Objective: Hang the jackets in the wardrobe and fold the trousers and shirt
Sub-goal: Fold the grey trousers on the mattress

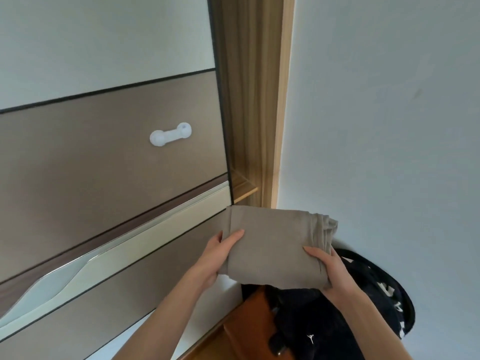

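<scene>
A folded beige garment (275,242) is held up in front of me, below the narrow opening of the wardrobe (246,126). My left hand (218,255) grips its left edge, thumb on top. My right hand (330,271) holds the right side, where the stacked folds show, with the thumb on top and fingers underneath. Whether the garment is trousers or a shirt cannot be told.
The wardrobe's sliding door (104,165), with a white handle (170,134), fills the left. A pale wall (389,126) is to the right. Below the garment, dark clothes (317,323) and a black-and-white piece (384,289) lie on a brown chair-like object (249,315).
</scene>
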### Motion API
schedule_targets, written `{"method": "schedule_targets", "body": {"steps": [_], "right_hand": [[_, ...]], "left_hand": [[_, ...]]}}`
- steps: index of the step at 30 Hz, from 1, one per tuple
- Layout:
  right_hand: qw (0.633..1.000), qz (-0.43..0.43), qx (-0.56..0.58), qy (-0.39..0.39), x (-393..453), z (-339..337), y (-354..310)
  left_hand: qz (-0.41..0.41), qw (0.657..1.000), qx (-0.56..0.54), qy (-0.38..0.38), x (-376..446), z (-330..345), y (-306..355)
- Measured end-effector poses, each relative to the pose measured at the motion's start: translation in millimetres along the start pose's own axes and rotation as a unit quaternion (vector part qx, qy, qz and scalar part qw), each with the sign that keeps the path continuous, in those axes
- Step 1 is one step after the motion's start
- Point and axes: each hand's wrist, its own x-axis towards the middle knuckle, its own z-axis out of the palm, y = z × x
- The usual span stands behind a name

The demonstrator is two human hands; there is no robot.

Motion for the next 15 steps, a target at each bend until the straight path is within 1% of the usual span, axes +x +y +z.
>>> {"method": "schedule_targets", "body": {"steps": [3,4,5,6,7,8,9,11,12,13,15], "right_hand": [[1.0,-0.013,0.019,-0.001,12,9,-1],[0.999,-0.021,0.025,0.005,15,10,-2],[0.999,-0.029,0.033,0.012,18,9,-4],[0.998,-0.038,0.04,0.017,21,8,-5],[0.998,-0.047,0.047,0.023,23,6,-8],[0.997,-0.056,0.052,0.029,25,4,-11],[0.995,-0.066,0.057,0.036,27,1,-14],[0.993,-0.09,0.062,0.048,31,-2,-21],[0.992,-0.1,0.061,0.056,33,-4,-25],[0.99,-0.107,0.061,0.064,35,-5,-29],[0.988,-0.115,0.067,0.075,41,-7,-33]], "left_hand": [[0.003,1.0,0.011,-0.022,19,-10,16],[0.024,0.999,0.036,-0.016,26,-12,23],[0.065,0.994,0.087,0.002,36,-14,29],[0.121,0.981,0.152,0.027,47,-17,34],[0.188,0.954,0.228,0.053,59,-20,37],[0.259,0.909,0.317,0.076,72,-25,40],[0.333,0.843,0.413,0.089,84,-29,45],[0.464,0.672,0.572,0.076,108,-36,60],[0.495,0.595,0.631,0.057,118,-36,70],[0.497,0.531,0.685,0.043,124,-34,80],[0.446,0.418,0.791,0.031,136,-27,102]]}}
